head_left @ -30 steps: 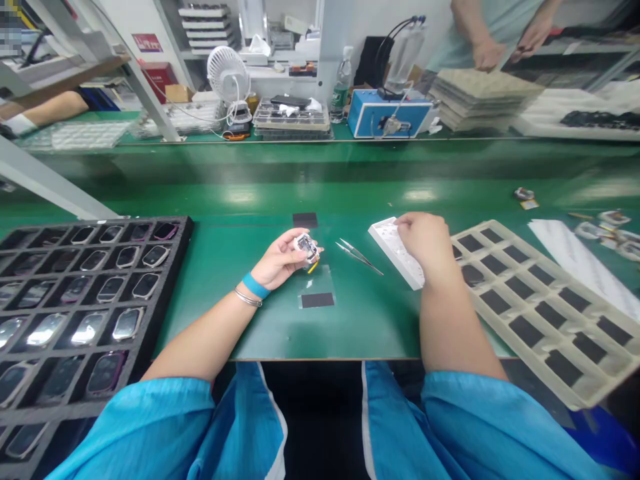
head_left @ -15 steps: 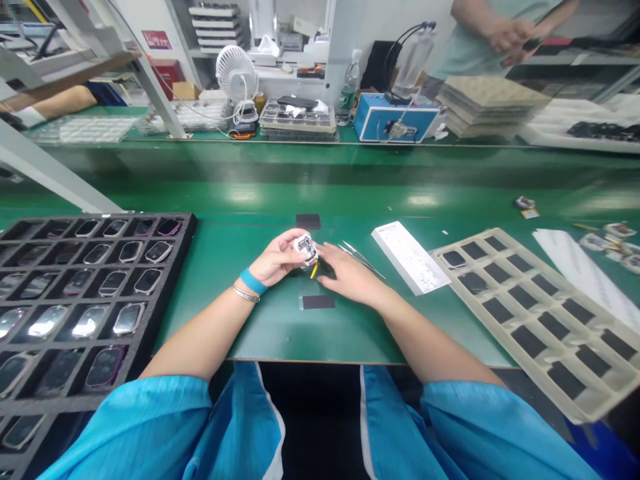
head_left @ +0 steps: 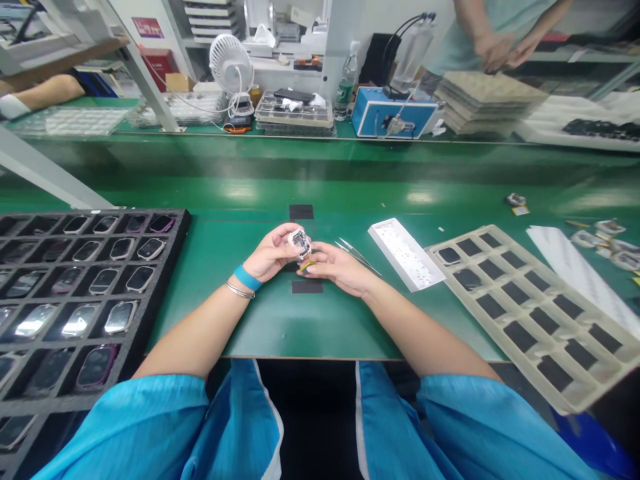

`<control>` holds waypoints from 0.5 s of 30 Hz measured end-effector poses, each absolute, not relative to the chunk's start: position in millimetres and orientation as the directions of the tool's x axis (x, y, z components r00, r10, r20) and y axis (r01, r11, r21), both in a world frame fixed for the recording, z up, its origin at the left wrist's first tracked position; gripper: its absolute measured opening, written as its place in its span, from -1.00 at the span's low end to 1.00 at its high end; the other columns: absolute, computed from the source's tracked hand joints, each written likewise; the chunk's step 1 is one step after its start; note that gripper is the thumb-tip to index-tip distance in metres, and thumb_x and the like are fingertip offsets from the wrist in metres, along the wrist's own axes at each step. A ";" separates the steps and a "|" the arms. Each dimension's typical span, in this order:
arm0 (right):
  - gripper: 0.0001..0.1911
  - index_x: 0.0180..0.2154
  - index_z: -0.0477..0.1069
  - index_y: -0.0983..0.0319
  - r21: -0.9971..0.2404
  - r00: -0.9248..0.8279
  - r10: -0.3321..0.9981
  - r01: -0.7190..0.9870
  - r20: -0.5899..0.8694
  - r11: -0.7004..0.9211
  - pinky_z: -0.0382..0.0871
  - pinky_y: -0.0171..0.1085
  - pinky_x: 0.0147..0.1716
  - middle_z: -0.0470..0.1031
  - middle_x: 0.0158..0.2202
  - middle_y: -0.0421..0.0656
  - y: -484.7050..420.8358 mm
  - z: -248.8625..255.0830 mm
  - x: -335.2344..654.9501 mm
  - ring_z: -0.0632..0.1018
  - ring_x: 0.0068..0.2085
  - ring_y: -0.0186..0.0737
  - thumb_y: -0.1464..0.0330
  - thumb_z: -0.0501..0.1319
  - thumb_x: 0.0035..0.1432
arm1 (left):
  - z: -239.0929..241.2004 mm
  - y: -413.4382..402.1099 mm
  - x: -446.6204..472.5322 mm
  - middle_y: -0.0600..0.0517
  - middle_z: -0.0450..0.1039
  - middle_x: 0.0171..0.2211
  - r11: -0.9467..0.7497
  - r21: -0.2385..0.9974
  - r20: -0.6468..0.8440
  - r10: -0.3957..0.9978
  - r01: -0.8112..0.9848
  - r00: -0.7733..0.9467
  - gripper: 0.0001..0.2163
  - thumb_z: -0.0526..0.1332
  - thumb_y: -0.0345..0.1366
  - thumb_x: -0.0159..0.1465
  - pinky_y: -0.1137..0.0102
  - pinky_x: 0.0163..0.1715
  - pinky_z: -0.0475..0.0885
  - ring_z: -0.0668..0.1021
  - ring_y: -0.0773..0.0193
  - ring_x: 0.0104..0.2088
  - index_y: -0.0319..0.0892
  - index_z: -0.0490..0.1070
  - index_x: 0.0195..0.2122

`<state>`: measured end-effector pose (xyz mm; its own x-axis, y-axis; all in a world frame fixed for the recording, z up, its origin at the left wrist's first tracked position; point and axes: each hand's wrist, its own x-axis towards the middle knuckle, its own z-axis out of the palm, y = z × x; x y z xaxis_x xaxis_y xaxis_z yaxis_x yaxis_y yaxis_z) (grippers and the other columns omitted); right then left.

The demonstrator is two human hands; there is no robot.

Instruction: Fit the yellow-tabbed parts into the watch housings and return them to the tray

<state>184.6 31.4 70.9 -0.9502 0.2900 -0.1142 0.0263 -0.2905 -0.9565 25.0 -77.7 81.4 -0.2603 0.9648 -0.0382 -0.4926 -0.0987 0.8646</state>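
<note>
My left hand [head_left: 270,255] is closed around the edge of a small white watch case [head_left: 301,244], whose inner electronics face up. From the right, my right hand [head_left: 341,268] pinches a small yellow-edged part [head_left: 307,265] just below the case. Whether that part is joined to the case I cannot tell. A dark rectangular pad [head_left: 301,212] lies on the green bench beyond my hands, and a second dark pad [head_left: 307,287] lies on the near side. Thin metal tweezers [head_left: 359,258] rest right of my right hand.
On the left, a black foam tray [head_left: 173,250] holds many watches in compartments. A white shallow box [head_left: 406,255] and a beige tray [head_left: 484,280] with dark inserts lie right. Loose watch parts [head_left: 607,241] sit farther right. Behind stand a white fan [head_left: 231,63] and a co-worker's hands [head_left: 497,52].
My right hand's fingers have closed in from beside the case onto the yellow-edged part. My left hand still holds the watch case. The whole view has shifted slightly.
</note>
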 end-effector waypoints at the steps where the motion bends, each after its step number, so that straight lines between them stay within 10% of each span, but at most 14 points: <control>1: -0.53 -0.06 0.36 0.22 -0.951 -0.934 0.325 0.049 -0.152 -0.305 0.57 -0.11 -0.15 0.55 -0.34 -0.18 32.5 73.0 186.2 0.63 -0.27 -0.15 0.40 0.39 -0.05 | 81.1 -77.5 23.7 0.03 0.53 -0.30 -0.097 0.870 -0.039 0.964 -0.483 -0.264 -0.55 0.50 -0.39 -0.11 0.42 -0.31 0.56 0.60 0.29 -0.32 -0.17 0.39 -0.20; 7: -0.57 -0.19 0.47 0.25 -0.995 -0.802 0.594 -0.098 0.065 -0.023 0.57 -0.20 -0.30 0.54 -0.35 -0.16 47.2 79.3 191.7 0.58 -0.36 -0.23 0.23 0.47 -0.11 | 77.3 -76.5 20.4 0.04 0.54 -0.31 0.067 0.876 -0.132 0.986 -0.477 -0.104 -0.54 0.46 -0.36 -0.02 0.48 -0.45 0.54 0.63 0.21 -0.32 -0.10 0.38 -0.09; 15: -0.77 -0.09 0.54 0.14 -0.820 -0.732 0.497 -0.148 0.467 0.553 0.49 -0.17 -0.17 0.54 -0.25 -0.16 32.4 85.9 195.0 0.54 -0.25 -0.22 0.32 0.26 0.19 | 79.1 -78.7 34.7 -0.05 0.56 -0.29 0.240 0.827 -0.254 0.966 -0.508 0.043 -0.66 0.43 -0.37 0.03 0.45 -0.37 0.57 0.64 0.12 -0.24 -0.19 0.43 -0.17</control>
